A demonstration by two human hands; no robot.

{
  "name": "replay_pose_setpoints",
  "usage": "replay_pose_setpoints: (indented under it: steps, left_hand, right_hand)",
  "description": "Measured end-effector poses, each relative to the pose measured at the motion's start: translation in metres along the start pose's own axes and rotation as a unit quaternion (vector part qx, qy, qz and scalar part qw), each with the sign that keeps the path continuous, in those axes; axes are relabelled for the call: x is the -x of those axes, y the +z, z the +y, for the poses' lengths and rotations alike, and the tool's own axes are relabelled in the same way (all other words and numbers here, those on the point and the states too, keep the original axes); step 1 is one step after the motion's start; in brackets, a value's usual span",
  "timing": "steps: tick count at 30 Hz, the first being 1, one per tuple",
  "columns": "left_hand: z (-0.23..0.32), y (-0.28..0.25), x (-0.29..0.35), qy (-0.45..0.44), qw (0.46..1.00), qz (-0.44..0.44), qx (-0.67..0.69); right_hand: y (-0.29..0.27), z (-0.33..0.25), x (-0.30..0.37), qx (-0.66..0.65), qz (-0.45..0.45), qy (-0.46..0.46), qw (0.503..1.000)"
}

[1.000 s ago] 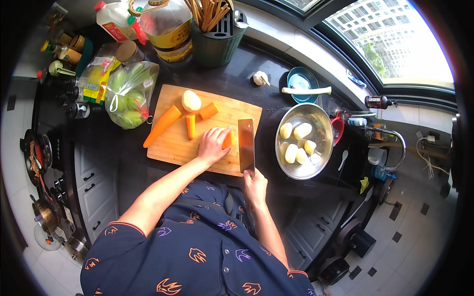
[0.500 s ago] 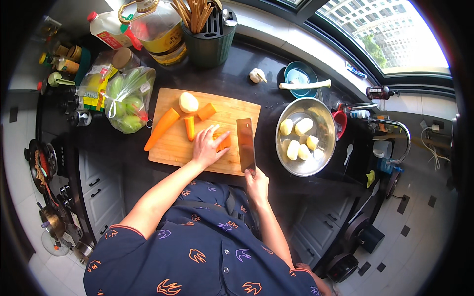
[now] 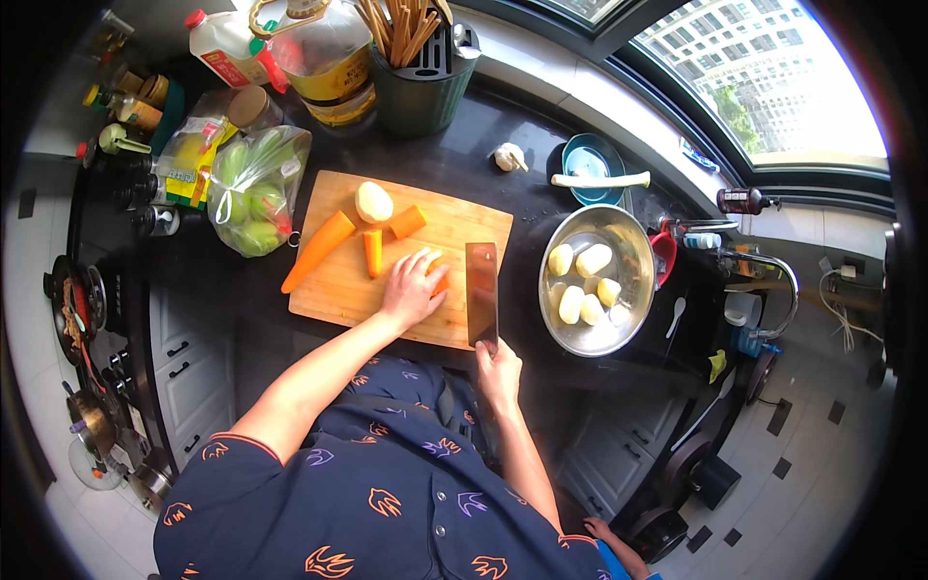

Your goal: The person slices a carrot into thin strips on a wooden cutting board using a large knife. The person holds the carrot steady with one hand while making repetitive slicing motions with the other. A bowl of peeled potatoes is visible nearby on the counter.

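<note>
My left hand (image 3: 414, 290) rests on the wooden cutting board (image 3: 329, 290), its fingers bunched over a cut carrot piece (image 3: 441, 282) that they mostly cover. In my right hand (image 3: 499, 375) is the handle of a cleaver (image 3: 481, 290). Its broad blade lies over the board's right side, just right of the carrot piece and apart from it. Farther up the board are a peeled potato (image 3: 374, 202), a thick carrot chunk (image 3: 408, 222), a narrow carrot piece (image 3: 373, 253) and a long tapered carrot length (image 3: 319, 251).
Right of the board stands a steel bowl (image 3: 633, 319) with several peeled potatoes. Garlic (image 3: 509, 157), a teal bowl (image 3: 592, 155) and a utensil holder (image 3: 420, 97) are behind. A bag of green vegetables (image 3: 256, 193) sits left. Another person's arm (image 3: 619, 546) shows at lower right.
My left fingers, spread over the carrot piece before, are now drawn closer together. My right hand and the cleaver sit slightly lower in the picture. The view has shifted a little.
</note>
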State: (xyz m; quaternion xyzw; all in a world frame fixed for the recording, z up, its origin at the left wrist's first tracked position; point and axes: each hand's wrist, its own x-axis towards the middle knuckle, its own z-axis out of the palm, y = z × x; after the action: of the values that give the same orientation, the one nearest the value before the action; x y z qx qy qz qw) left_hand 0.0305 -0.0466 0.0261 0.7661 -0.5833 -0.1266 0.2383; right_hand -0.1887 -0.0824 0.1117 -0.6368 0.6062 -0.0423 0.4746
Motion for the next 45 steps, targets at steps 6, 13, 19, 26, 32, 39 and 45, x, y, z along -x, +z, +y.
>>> replay_pose_setpoints:
  steps: [6, 13, 19, 26, 32, 39, 45]
  left_hand:
    - [-0.004, -0.004, 0.002, 0.021, 0.999, 0.026, 0.012]
    - [-0.012, -0.008, 0.009, 0.026, 0.999, 0.013, 0.016]
    - [-0.015, -0.006, 0.01, 0.036, 0.999, 0.026, 0.02]
    - [-0.015, -0.015, 0.006, 0.025, 0.999, -0.01, 0.036]
    - [-0.018, -0.01, 0.004, 0.037, 0.999, -0.031, 0.015]
    - [-0.017, -0.009, 0.0, 0.045, 0.999, -0.021, -0.003]
    - [-0.017, -0.004, 0.001, 0.041, 0.999, -0.007, 0.006]
  right_hand:
    - [0.001, -0.011, 0.0, 0.011, -0.011, 0.001, 1.0]
    - [0.004, -0.028, 0.001, 0.017, -0.022, 0.01, 1.0]
    - [0.013, -0.025, 0.004, 0.016, -0.01, 0.009, 1.0]
    - [0.024, -0.018, 0.02, 0.004, 0.041, 0.064, 0.997]
    - [0.036, -0.013, 0.043, -0.035, 0.116, 0.094, 0.988]
    - [0.032, -0.024, 0.057, -0.117, 0.153, 0.158, 0.968]
    - [0.03, -0.013, 0.056, -0.109, 0.17, 0.175, 0.964]
